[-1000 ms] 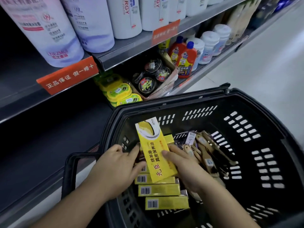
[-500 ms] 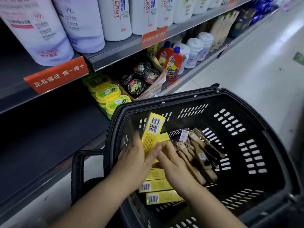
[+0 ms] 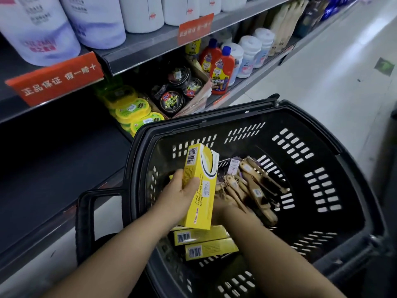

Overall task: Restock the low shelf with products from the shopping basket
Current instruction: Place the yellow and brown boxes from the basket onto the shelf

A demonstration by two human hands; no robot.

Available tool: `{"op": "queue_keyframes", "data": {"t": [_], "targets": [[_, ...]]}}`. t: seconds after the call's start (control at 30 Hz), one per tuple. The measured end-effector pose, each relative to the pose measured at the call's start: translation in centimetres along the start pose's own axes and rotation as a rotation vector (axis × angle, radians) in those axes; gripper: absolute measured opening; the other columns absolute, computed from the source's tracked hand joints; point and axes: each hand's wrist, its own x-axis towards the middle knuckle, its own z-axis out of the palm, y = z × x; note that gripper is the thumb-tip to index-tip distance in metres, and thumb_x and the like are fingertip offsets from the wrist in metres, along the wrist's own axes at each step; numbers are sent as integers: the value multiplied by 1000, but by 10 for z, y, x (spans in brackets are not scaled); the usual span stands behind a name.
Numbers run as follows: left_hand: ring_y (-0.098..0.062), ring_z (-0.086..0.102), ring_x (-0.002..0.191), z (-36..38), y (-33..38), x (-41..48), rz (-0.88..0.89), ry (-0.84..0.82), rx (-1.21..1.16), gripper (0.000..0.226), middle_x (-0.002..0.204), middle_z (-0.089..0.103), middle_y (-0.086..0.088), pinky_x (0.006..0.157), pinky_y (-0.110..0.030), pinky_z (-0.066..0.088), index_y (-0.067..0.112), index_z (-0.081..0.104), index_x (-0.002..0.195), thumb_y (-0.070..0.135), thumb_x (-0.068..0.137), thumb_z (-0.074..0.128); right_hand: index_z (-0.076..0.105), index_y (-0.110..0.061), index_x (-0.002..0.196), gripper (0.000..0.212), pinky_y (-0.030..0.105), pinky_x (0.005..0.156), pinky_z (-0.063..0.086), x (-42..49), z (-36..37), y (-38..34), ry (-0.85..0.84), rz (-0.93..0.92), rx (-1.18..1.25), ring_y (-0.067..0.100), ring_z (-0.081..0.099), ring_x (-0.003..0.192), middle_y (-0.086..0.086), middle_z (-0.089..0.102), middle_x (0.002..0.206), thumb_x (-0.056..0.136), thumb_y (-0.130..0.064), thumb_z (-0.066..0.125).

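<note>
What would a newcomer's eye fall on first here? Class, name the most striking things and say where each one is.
The bright yellow box stands out first, gripped in the left hand just above the black shopping basket. More yellow boxes lie flat in the basket below it, beside a heap of tagged wooden items. On the shelf edge at upper left, an orange tag glows against the dark shelving.
</note>
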Motion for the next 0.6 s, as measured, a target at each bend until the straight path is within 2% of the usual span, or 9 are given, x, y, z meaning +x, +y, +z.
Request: {"op": "queue_keyframes", "data": {"t": [0.1,0.17,0.23,0.27,0.33,0.37,0.43,0.5,0.6], "targets": [[-30,65,87,-5,0,0,-32,8,-80,16,94,67,-12,79,-40,50,22,52,101,31,97,40,28,-21,147,69,46,112,26,7,6,-6,134,-9,-408,32,28,137,9,29,151,88,-40,60],[-31,64,85,-6,-1,-1,-38,18,-120,17,94,68,-14,77,-40,50,21,53,100,30,96,40,41,-21,139,56,42,104,35,-3,-4,-14,214,-56,-523,31,42,127,10,44,141,88,-38,58],[-24,64,78,-7,-3,-1,-46,29,-161,17,88,68,-7,70,-34,48,23,53,100,31,97,39,55,-21,122,39,38,89,47,-18,-23,-15,255,-42,-595,26,57,107,6,60,121,87,-38,58],[-19,63,73,-8,-4,0,-51,36,-173,16,83,67,-3,64,-29,47,24,53,99,32,97,39,59,-20,111,34,35,81,52,-30,-35,-13,271,-7,-562,24,61,96,4,64,109,85,-41,59],[-10,61,61,-9,-7,1,-58,48,-194,14,75,65,2,54,-21,44,26,51,98,33,97,38,60,-18,91,30,31,69,52,-61,-64,-5,339,96,-324,21,62,80,2,65,87,81,-46,61],[-6,59,55,-9,-8,1,-58,50,-201,14,71,63,3,50,-18,43,26,50,97,33,97,38,59,-18,84,29,31,66,52,-79,-78,1,387,137,-159,20,62,76,1,64,80,81,-46,61],[-2,57,47,-9,-9,2,-63,51,-217,14,69,61,3,42,-12,40,25,49,96,32,98,38,59,-19,85,23,35,66,56,-111,-94,13,511,144,153,15,65,73,-1,66,79,81,-41,64],[0,57,44,-9,-9,3,-99,49,-266,14,69,61,0,38,-10,38,23,49,96,31,98,38,60,-27,92,17,35,71,58,-134,-94,18,648,26,362,8,66,79,-8,68,85,79,-32,70],[-8,66,60,-11,-6,4,-177,0,-331,25,80,68,-5,47,-16,46,19,54,107,38,95,42,57,-38,97,43,27,85,52,-150,-79,10,883,-288,400,2,62,97,-16,66,100,71,-10,78]]}}
